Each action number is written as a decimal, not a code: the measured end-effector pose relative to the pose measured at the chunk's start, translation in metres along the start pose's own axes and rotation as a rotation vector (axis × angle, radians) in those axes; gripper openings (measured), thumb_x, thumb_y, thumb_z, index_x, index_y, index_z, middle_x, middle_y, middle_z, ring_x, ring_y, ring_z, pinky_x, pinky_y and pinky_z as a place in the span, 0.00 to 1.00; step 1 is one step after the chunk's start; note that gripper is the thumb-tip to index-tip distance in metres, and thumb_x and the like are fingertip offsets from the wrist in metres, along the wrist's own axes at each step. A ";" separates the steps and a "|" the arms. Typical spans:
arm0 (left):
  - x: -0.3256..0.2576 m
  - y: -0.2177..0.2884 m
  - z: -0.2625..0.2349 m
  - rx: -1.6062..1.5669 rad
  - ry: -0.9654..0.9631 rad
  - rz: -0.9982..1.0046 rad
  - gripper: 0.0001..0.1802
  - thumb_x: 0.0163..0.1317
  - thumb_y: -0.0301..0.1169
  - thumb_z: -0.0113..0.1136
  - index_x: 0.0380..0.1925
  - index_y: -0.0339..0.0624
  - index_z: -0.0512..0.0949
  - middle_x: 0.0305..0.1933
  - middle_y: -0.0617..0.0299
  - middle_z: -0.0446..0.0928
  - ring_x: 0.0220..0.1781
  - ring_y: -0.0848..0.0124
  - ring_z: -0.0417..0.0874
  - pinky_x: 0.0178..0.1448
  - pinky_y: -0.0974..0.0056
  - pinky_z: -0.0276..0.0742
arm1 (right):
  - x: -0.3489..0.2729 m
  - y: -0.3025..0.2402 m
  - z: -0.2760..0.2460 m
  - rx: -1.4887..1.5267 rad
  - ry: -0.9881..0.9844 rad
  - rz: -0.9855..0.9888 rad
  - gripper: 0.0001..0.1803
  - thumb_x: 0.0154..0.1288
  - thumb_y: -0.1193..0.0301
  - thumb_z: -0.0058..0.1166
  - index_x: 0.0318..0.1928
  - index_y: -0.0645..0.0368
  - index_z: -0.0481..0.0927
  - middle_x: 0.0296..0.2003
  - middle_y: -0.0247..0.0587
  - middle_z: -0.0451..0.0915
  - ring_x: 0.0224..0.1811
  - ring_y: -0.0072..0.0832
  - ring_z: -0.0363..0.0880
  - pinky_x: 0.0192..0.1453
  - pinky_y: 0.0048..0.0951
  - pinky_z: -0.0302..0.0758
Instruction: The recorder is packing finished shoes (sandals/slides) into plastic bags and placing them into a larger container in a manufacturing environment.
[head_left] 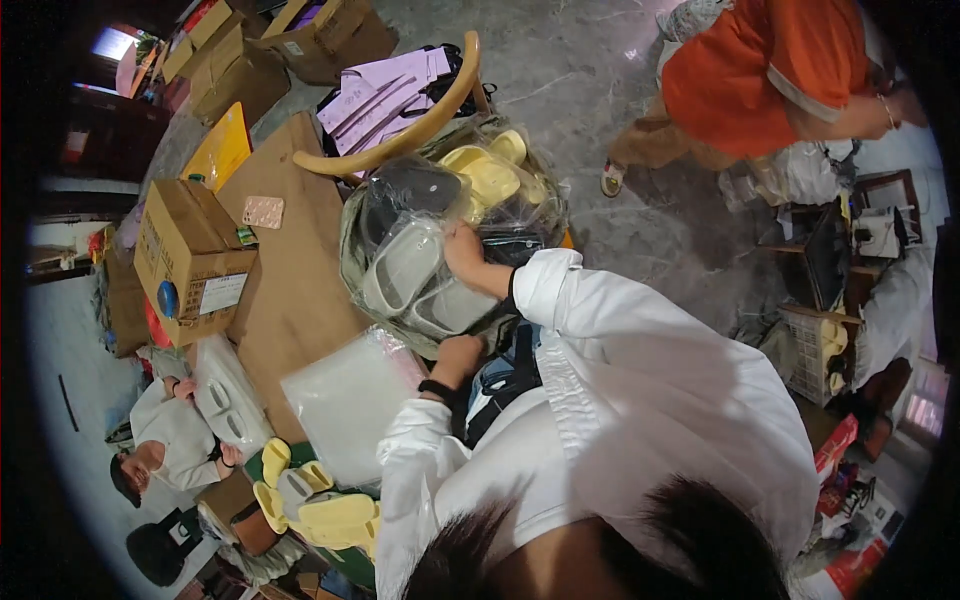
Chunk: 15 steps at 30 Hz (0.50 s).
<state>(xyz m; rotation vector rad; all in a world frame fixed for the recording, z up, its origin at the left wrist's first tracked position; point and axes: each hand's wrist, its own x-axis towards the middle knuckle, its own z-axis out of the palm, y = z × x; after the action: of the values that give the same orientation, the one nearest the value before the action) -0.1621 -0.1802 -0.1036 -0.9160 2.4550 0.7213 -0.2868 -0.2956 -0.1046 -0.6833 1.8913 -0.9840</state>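
Observation:
A pair of light grey slippers (404, 268) in clear plastic lies on top of a greenish sack (352, 262) filled with bagged footwear. My right hand (466, 256) is closed at the inner edge of these slippers, gripping them through the wrap. At the sack's near rim, my left hand (459, 358) is curled with its fingers partly hidden; what it holds does not show. Beyond the grey pair are a dark grey slipper (412, 195) and yellow slippers (487, 178), also in plastic. A black bagged item (512, 246) sits right of my right hand.
A curved wooden chair rail (400, 150) borders the sack. The brown table (290, 290) bears clear plastic bags (350, 400), a phone (263, 211) and a carton (190, 255). Loose yellow slippers (335, 520) lie nearer. One co-worker (175, 435) sits left; another, in orange (740, 75), stands far right.

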 end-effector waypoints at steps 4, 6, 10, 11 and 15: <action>0.037 0.004 0.013 -0.053 -0.019 0.093 0.10 0.52 0.29 0.48 0.34 0.38 0.73 0.33 0.47 0.76 0.37 0.50 0.77 0.41 0.54 0.72 | -0.002 0.020 0.008 0.022 0.102 -0.181 0.12 0.57 0.71 0.41 0.38 0.66 0.71 0.33 0.59 0.75 0.39 0.52 0.73 0.43 0.44 0.68; 0.040 0.005 0.015 -0.169 0.108 0.184 0.10 0.50 0.27 0.49 0.34 0.37 0.73 0.35 0.46 0.75 0.39 0.50 0.76 0.43 0.55 0.71 | 0.000 0.032 0.007 0.018 0.118 -0.164 0.11 0.57 0.71 0.41 0.37 0.65 0.71 0.33 0.58 0.75 0.38 0.52 0.73 0.43 0.43 0.68; 0.017 0.009 -0.025 -0.315 -0.003 0.217 0.19 0.46 0.23 0.50 0.43 0.39 0.72 0.39 0.45 0.74 0.41 0.50 0.75 0.44 0.54 0.71 | 0.026 0.084 -0.009 -0.004 0.053 0.005 0.14 0.60 0.68 0.40 0.43 0.62 0.69 0.34 0.59 0.75 0.39 0.53 0.72 0.42 0.41 0.68; 0.008 0.013 -0.028 -0.304 0.002 0.185 0.21 0.47 0.23 0.50 0.45 0.40 0.71 0.38 0.45 0.75 0.39 0.50 0.76 0.43 0.54 0.71 | 0.040 0.100 -0.019 -0.054 -0.061 -0.018 0.15 0.62 0.66 0.38 0.44 0.62 0.71 0.37 0.61 0.74 0.41 0.54 0.71 0.44 0.42 0.67; 0.003 0.022 -0.056 -0.372 0.140 0.216 0.19 0.45 0.22 0.49 0.42 0.41 0.73 0.34 0.47 0.76 0.38 0.50 0.76 0.41 0.53 0.71 | 0.135 0.204 -0.043 -0.004 -0.426 -0.511 0.15 0.63 0.68 0.39 0.45 0.63 0.73 0.41 0.55 0.75 0.44 0.45 0.73 0.48 0.37 0.68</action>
<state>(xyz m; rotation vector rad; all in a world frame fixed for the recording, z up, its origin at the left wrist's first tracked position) -0.1906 -0.2009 -0.0542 -0.8602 2.6192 1.2617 -0.4029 -0.2733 -0.3232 -1.3072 1.3697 -1.0386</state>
